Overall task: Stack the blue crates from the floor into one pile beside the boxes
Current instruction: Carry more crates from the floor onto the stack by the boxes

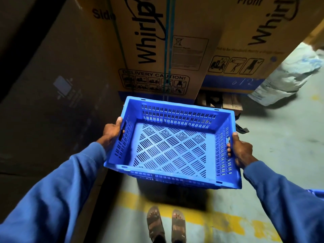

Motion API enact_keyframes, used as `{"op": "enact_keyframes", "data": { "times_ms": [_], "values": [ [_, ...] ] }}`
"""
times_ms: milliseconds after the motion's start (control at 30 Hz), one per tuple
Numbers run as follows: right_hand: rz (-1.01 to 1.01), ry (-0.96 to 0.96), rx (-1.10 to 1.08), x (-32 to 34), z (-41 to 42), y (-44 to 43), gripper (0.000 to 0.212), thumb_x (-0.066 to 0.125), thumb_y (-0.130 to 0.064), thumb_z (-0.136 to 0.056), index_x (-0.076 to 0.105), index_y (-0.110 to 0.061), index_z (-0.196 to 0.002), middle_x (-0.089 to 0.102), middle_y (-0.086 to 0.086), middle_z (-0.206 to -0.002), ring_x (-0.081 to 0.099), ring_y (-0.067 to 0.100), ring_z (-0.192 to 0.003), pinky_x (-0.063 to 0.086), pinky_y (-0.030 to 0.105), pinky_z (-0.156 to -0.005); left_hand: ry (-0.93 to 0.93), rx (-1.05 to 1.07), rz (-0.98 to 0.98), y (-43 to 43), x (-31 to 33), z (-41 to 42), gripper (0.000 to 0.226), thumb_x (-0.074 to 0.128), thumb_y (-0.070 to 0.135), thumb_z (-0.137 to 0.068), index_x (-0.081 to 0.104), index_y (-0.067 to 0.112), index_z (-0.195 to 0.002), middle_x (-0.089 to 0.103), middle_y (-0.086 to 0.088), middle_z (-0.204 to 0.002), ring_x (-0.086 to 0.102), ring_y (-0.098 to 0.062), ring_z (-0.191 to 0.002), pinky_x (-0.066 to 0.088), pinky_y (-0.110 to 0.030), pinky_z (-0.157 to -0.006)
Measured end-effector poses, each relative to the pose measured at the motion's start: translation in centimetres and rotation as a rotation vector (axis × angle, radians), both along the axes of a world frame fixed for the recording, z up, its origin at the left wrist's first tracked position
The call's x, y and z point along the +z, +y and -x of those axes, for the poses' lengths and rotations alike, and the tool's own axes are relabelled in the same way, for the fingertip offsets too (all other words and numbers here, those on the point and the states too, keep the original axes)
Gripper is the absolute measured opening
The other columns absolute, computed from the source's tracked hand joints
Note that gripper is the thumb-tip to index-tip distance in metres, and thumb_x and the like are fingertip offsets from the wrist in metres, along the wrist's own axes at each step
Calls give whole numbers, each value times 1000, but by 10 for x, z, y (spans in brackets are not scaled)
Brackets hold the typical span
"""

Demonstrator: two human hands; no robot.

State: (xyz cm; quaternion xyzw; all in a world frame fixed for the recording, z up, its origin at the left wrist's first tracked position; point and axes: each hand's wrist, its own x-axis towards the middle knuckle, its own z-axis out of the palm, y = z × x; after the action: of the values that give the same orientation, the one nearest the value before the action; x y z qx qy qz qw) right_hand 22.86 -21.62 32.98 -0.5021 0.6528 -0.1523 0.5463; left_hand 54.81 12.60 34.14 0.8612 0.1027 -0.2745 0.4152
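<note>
I hold an empty blue slotted crate [172, 146] level in the air in front of me, above the grey floor, its shadow falling beneath it. My left hand [112, 133] grips the handle slot in its left wall. My right hand [241, 150] grips the handle slot in its right wall. The crate hangs just in front of two tall cardboard appliance boxes [157, 50]. A sliver of another blue crate [317, 192] shows at the right edge behind my right sleeve.
A dark cardboard box [52, 102] stands close on the left. A wooden pallet [222, 102] lies under the right appliance box. A white sack [289, 74] leans at the right. A worn yellow line [228, 221] crosses the floor by my sandalled feet [166, 225].
</note>
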Motion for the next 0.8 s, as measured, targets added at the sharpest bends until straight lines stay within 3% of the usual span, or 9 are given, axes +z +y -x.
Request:
{"op": "enact_keyframes", "data": {
  "times_ms": [200, 333, 433, 500, 567, 667, 800],
  "values": [
    [23, 12, 4, -9, -8, -6, 58, 59, -60, -89, 64, -5, -70, 62, 8, -61, 47, 19, -44, 45, 30, -48, -32, -14, 0, -4, 2, 0, 64, 45, 57, -95, 67, -2, -84, 62, -8, -65, 57, -20, -51, 40, -23, -42],
    [41, 32, -9, -15, -7, -9, 60, 59, -61, -88, 67, -3, -72, 64, 9, -61, 50, 20, -44, 47, 30, -49, -41, -38, -18, -8, 5, 0, 64, 43, 58, -95, 65, 0, -80, 63, -10, -67, 58, -21, -51, 40, -24, -43],
    [68, 56, 11, -19, -7, -10, 63, 57, -61, -89, 69, -1, -76, 67, 10, -64, 54, 22, -48, 51, 34, -53, -78, -56, -60, -8, 4, 1, 64, 42, 60, -95, 64, 2, -76, 66, -16, -79, 59, -24, -58, 43, -28, -53],
    [143, 125, 60, -18, -7, -10, 61, 53, -64, -90, 71, -6, -85, 73, 14, -80, 65, 29, -64, 57, 42, -69, -129, -111, -128, -8, 6, 2, 63, 38, 58, -97, 66, 2, -93, 68, -19, -97, 60, -28, -71, 44, -32, -64],
    [249, 203, 145, -16, -6, -6, 54, 50, -62, -92, 67, -14, -110, 72, 14, -108, 66, 36, -96, 52, 42, -88, -235, -192, -241, -10, 7, 1, 57, 34, 53, -99, 60, 8, -121, 64, -19, -120, 59, -34, -96, 44, -39, -81],
    [431, 284, 391, -10, -7, 4, 67, 44, -63, -94, 42, -18, -143, 54, 15, -140, 52, 40, -125, 44, 49, -102, -485, -315, -344, -15, 9, 5, 57, 34, 51, -99, 37, 17, -145, 42, -14, -149, 43, -39, -132, 33, -56, -104],
    [695, 511, 662, 3, -16, 23, 74, 38, -63, -96, 24, -21, -156, 24, 9, -163, 28, 33, -145, 32, 56, -109, -794, -580, -404, -34, 23, 16, 64, 28, 52, -99, 25, 15, -151, 28, -9, -159, 29, -29, -144, 24, -55, -113]
  ]
}}
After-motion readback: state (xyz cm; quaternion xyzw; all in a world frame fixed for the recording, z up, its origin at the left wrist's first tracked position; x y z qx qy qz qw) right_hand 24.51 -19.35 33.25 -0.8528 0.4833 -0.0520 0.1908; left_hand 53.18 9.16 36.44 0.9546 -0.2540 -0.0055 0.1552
